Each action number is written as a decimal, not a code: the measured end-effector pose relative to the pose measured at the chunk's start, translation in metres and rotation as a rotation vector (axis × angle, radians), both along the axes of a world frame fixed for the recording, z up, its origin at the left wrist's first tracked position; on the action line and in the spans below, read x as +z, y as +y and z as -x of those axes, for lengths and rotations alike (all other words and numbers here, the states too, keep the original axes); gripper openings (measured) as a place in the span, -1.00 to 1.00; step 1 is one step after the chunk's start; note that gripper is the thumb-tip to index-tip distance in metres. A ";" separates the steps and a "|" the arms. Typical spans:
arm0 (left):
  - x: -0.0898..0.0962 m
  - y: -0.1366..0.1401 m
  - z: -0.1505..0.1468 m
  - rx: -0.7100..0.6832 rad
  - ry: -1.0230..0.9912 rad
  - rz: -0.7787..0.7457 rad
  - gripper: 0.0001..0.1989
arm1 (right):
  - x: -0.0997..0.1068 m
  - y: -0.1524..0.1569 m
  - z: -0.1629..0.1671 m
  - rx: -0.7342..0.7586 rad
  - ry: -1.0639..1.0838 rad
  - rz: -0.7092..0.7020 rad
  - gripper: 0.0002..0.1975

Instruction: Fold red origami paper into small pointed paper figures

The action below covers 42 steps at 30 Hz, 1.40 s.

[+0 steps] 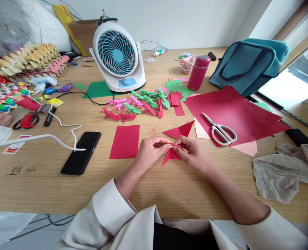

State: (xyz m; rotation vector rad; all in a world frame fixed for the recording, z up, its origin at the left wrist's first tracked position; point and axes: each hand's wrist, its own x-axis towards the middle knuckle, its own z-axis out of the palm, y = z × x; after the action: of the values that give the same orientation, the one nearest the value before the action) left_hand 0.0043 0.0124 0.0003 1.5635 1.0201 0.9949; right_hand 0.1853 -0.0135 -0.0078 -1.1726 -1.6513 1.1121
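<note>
A small piece of folded red paper (172,155) is pinched between my two hands, just above the table. My left hand (154,149) grips its upper left with thumb and forefinger. On the other side, my right hand (191,152) pinches its upper right the same way. The fingers cover part of the folds. Beyond the hands lies a red paper triangle (180,131). A flat red paper rectangle (125,142) rests to the left of my left hand. Farther back sits a cluster of folded paper figures (148,99) in green, pink and red.
White-handled scissors (221,133) lie on large red sheets (244,111) at the right. A black phone (81,152) with a white cable is at the left. A fan (117,55), a red flask (198,73), a teal bag (247,66) and a crumpled cloth (284,170) stand or lie around.
</note>
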 end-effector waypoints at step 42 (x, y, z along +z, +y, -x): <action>0.000 0.000 0.002 -0.010 0.080 -0.028 -0.90 | 0.004 0.000 0.000 0.011 -0.166 -0.232 -0.91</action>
State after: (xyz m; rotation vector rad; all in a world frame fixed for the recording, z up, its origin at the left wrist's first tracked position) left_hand 0.0024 0.0122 0.0001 1.6413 1.0567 0.9496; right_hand 0.1853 -0.0131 -0.0041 -1.1299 -1.8597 0.8206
